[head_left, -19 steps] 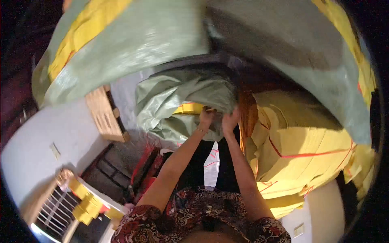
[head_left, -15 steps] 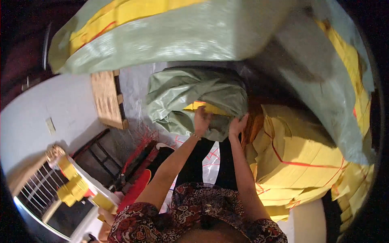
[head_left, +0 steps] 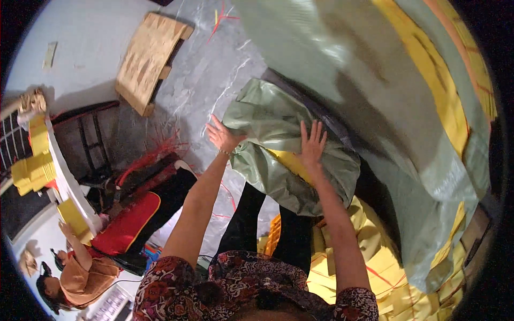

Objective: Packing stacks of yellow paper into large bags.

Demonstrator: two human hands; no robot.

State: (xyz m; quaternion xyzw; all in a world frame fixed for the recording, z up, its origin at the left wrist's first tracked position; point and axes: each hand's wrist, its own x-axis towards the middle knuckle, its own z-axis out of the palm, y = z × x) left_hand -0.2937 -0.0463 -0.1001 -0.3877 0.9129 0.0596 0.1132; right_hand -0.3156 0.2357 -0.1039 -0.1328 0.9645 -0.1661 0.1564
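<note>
A green plastic sack (head_left: 270, 115) stands in front of my legs, its top folded inward around a gap. Yellow material (head_left: 292, 165) shows through that gap. My left hand (head_left: 223, 138) is at the sack's left side, fingers spread, the heel of the palm by the plastic. On top of the sack, to the right of the gap, lies my right hand (head_left: 312, 144), flat with its fingers stretched out. Neither hand grips anything. What lies deeper in the sack is hidden.
Large green-wrapped bundles (head_left: 369, 80) rise at the right, above stacked yellow sheets (head_left: 369, 241). A wooden pallet (head_left: 147, 61) leans by the left wall. Red straps (head_left: 155, 152) lie near a black metal frame (head_left: 93, 142). Another person (head_left: 88, 273) works at a table, lower left.
My left hand has left the sack's opening for its left side, fingers now spread. My right hand has shifted from the right edge onto the top. The whole view has turned.
</note>
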